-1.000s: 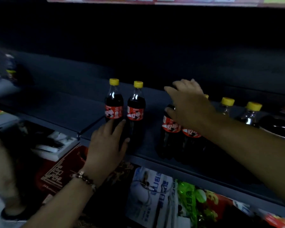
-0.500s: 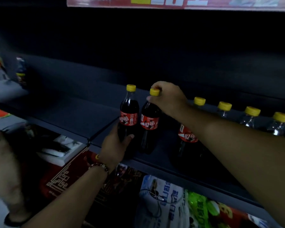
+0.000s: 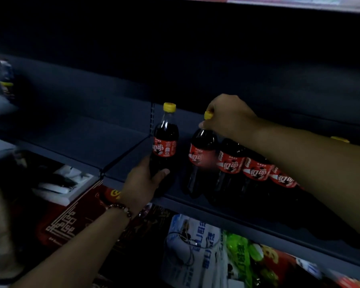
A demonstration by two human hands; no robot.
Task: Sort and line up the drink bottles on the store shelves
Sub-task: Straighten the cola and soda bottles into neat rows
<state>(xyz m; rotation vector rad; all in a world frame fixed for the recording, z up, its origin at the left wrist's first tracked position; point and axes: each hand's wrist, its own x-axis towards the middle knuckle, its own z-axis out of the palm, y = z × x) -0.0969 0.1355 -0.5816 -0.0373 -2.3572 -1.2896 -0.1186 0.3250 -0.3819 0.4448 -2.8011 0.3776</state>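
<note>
Several cola bottles with red labels and yellow caps stand on a dark grey shelf (image 3: 116, 142). My left hand (image 3: 142, 183) grips the lower body of the leftmost cola bottle (image 3: 165, 142), which stands upright near the shelf's front edge. My right hand (image 3: 229, 115) pinches the yellow cap of the second cola bottle (image 3: 202, 154), tilted slightly and apart from the first. To its right, a row of more cola bottles (image 3: 256, 169) runs partly hidden under my right forearm.
A slotted upright divides the shelf behind the left bottle. A lone bottle (image 3: 6, 80) stands far left at the back. Below the shelf lie packaged goods: a red box (image 3: 67, 221), a white-blue bag (image 3: 195, 246), green and red packets (image 3: 247, 256).
The two left bottles now stand apart with a gap between them. My right hand has drawn the second bottle by its cap toward the row on the right. My left hand still holds the first.
</note>
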